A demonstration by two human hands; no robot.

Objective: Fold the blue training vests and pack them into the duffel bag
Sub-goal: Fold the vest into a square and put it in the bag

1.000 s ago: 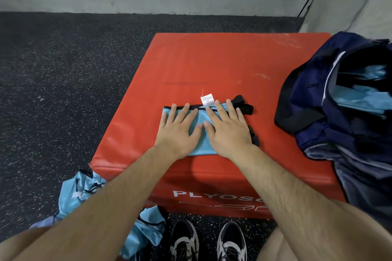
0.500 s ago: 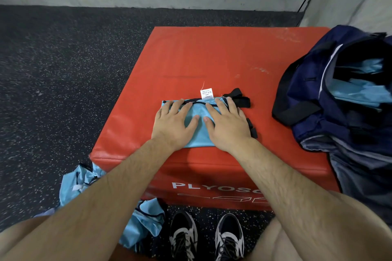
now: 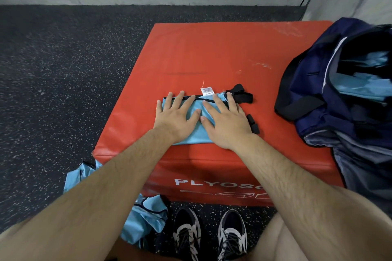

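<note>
Both hands lie flat on a folded blue training vest (image 3: 194,133) near the front edge of a red plyo box (image 3: 212,48). The left hand (image 3: 176,116) covers the vest's left half and the right hand (image 3: 227,121) its right half, thumbs almost meeting in the middle. The fingers (image 3: 181,97) are released, straight and slightly spread, pressing the cloth down and grasping nothing. A white care label (image 3: 206,90) sticks out from the vest's far edge, just beyond the right hand's fingertips. Black elastic straps (image 3: 241,96) trail from the vest's right end onto the box top. A navy duffel bag (image 3: 314,99) sits open on the right side of the box, well apart from the folded vest, with more blue vests (image 3: 360,85) already showing inside it. A loose heap of blue vests (image 3: 146,216) lies on the speckled black rubber floor (image 3: 63,70) at the box's front left corner, partly hidden by the left forearm. The person's black and white shoes (image 3: 187,233) stand on the floor in front of the box.
</note>
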